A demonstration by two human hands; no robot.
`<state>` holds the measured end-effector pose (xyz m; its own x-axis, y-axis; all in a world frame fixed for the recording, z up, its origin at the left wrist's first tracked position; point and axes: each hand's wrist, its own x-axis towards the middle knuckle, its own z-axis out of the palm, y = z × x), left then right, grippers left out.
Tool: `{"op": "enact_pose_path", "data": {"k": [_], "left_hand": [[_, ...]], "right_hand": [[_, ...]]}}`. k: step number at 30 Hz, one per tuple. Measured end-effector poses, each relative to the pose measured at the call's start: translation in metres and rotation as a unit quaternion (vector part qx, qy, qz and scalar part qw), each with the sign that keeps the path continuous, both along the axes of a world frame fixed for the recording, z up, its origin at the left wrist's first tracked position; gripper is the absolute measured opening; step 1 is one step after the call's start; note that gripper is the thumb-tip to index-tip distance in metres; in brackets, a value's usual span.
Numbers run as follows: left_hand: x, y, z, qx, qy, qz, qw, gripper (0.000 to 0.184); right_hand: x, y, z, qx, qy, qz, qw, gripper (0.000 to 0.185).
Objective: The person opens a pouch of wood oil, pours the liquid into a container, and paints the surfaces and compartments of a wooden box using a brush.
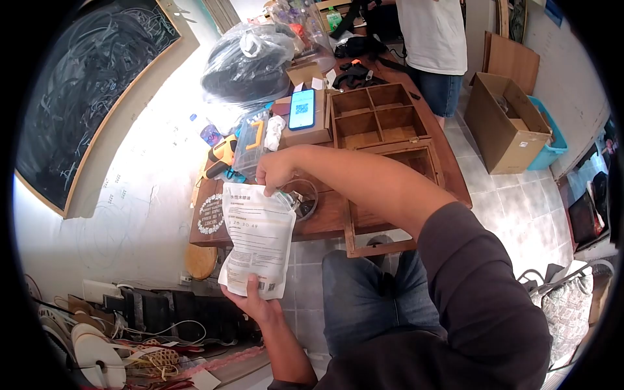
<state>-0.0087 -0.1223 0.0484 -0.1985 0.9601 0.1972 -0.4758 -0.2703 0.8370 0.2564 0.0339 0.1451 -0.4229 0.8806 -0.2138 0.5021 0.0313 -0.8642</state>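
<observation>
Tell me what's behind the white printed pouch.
Past the right edge of the white printed pouch: part of a clear round container with dark contents, the wooden table and, lower, floor tiles. Anything directly behind it is covered.

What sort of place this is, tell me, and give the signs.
Probably a small craft room or home workshop: a divided wooden box and a clear case with a yellow handle sit on the table, with a chalkboard on the wall.
</observation>
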Motion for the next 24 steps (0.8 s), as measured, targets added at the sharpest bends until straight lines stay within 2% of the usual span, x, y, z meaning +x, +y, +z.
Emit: {"op": "enact_pose_path", "data": {"k": [6, 11, 15, 18, 20, 24], "left_hand": [[0.002, 0.0, -0.009, -0.023, -0.017, 0.004, 1.0, 0.07], [0.014, -0.007, -0.013, -0.032, -0.059, -0.025, 0.997, 0.067], [0.018, -0.006, -0.03, -0.039, -0.099, -0.053, 0.993, 0.065], [0.023, -0.007, -0.04, -0.049, -0.117, -0.06, 0.99, 0.064], [0.024, -0.009, -0.042, -0.042, -0.131, -0.077, 0.988, 0.064], [0.029, -0.012, -0.043, -0.071, -0.148, -0.079, 0.983, 0.063]], "right_hand": [[-0.005, -0.004, 0.016, 0.064, -0.065, 0.011, 0.996, 0.015], [-0.013, -0.007, 0.039, 0.139, -0.17, 0.055, 0.974, 0.015], [-0.02, -0.004, 0.043, 0.131, -0.162, 0.047, 0.977, 0.016], [-0.031, -0.012, 0.051, 0.168, -0.185, 0.026, 0.968, 0.016], [-0.038, -0.015, 0.057, 0.198, -0.254, 0.036, 0.946, 0.016], [-0.048, -0.01, 0.051, 0.232, -0.314, 0.03, 0.92, 0.014]]}}
